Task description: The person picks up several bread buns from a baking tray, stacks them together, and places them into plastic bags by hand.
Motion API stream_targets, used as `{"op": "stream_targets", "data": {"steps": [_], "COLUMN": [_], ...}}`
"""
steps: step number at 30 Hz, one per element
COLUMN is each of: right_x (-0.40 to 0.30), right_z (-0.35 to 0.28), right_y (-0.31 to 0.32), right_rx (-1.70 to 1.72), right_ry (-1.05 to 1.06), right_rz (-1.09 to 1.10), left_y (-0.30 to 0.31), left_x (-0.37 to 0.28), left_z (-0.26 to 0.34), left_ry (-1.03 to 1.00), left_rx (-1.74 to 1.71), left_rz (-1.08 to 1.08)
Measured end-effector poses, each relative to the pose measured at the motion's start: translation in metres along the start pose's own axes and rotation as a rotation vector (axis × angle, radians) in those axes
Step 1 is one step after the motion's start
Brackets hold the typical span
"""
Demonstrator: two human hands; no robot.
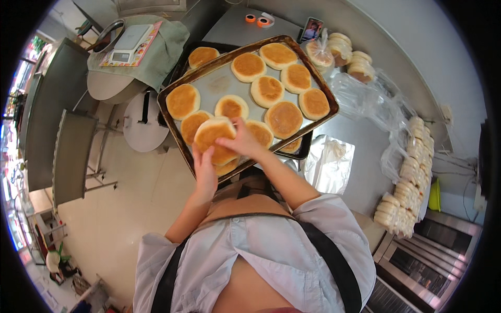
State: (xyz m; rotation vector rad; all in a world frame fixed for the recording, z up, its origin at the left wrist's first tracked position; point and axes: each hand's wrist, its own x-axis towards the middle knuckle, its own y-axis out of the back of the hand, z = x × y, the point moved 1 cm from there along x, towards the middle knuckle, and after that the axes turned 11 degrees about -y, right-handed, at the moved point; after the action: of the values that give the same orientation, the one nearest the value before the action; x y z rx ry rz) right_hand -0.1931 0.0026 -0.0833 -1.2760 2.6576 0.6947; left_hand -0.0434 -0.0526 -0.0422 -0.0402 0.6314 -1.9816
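Between my two hands is a round flat bun (pixel 214 137), browned on top and pale at its edge, held above the near left part of a metal baking tray (pixel 219 83). My left hand (pixel 205 168) grips its near left side. From the right, my right hand (pixel 243 137) has its thumb on the top and its fingers at the far edge. Several similar buns, such as one in the middle (pixel 267 91), lie on the tray. Another bun (pixel 227 167) shows partly beneath the held one.
Under this tray sits a second dark tray (pixel 305 145) with more buns. On the steel table stand bagged buns (pixel 321 54), clear plastic bags (pixel 362 96), a silver foil bag (pixel 328 164) and a long row of bagged buns (pixel 409 176). A kitchen scale (pixel 131 41) rests at the far left.
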Motion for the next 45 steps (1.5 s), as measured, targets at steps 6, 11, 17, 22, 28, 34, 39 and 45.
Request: {"op": "stream_targets", "data": {"steps": [6,11,17,22,28,34,39,45], "right_x": [0.065,0.116,0.149,0.156,0.065,-0.029,-0.095,-0.119], "right_z": [0.030,0.058,0.053,0.043,0.053,0.153,0.199,0.214], "right_y": [0.163,0.267,0.257,0.213,0.200,0.260,0.287,0.263], "right_rx": [0.494,0.872,0.966,0.487,-0.240,-0.208,-0.623,-0.769], "right_ry": [-0.374,-0.291,-0.269,-0.277,0.316,0.089,0.015,-0.289], "right_rz": [0.021,0.166,0.182,0.360,0.657,1.099,0.931,0.878], "left_y": [-0.037,-0.003,0.008,-0.026,-0.020,-0.030,-0.050,-0.073], "left_x": [0.002,-0.010,-0.009,0.007,0.013,0.013,0.011,0.012], "left_z": [0.004,-0.013,-0.012,-0.006,-0.016,-0.015,-0.011,-0.019], "left_ry": [-0.135,-0.293,-0.370,-0.481,-0.523,-0.570,-0.640,-0.672], "left_rx": [0.760,1.093,1.204,1.267,1.305,1.401,1.535,1.499], "left_rz": [-0.521,-0.363,-0.409,-0.571,-0.600,-0.736,-0.774,-0.869]}}
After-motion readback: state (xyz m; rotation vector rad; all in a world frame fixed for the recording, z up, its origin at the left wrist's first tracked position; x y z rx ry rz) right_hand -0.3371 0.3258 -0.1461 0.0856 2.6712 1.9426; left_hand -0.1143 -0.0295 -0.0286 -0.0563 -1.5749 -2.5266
